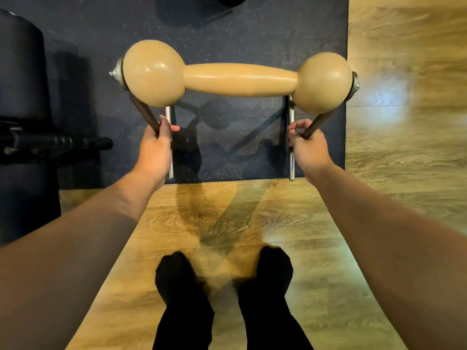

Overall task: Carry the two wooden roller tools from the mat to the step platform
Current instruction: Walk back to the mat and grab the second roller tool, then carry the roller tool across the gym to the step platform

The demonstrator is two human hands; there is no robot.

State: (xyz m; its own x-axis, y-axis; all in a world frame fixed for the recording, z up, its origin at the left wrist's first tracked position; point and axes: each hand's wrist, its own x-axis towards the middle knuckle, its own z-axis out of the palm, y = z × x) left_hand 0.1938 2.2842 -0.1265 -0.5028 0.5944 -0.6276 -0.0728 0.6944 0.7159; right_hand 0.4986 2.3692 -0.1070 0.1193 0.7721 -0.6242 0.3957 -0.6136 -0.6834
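A tan wooden roller tool (pixel 237 78), with two round ends and a thinner middle, hangs in the air above the dark speckled mat (pixel 252 34). It rides on a dark metal frame with bolts at both ends. My left hand (pixel 155 147) grips the frame's left dark bar. My right hand (pixel 309 145) grips the right dark bar. Silver rods (pixel 292 157) run down beside each hand; whether they belong to a second tool under the first, I cannot tell. No step platform shows.
Black padded gym equipment (pixel 22 97) with a dark bar stands at the left on the mat. A dark round object (pixel 197 6) lies at the mat's far edge. Wooden floor (pixel 404 122) lies to the right and under my feet (pixel 222 279).
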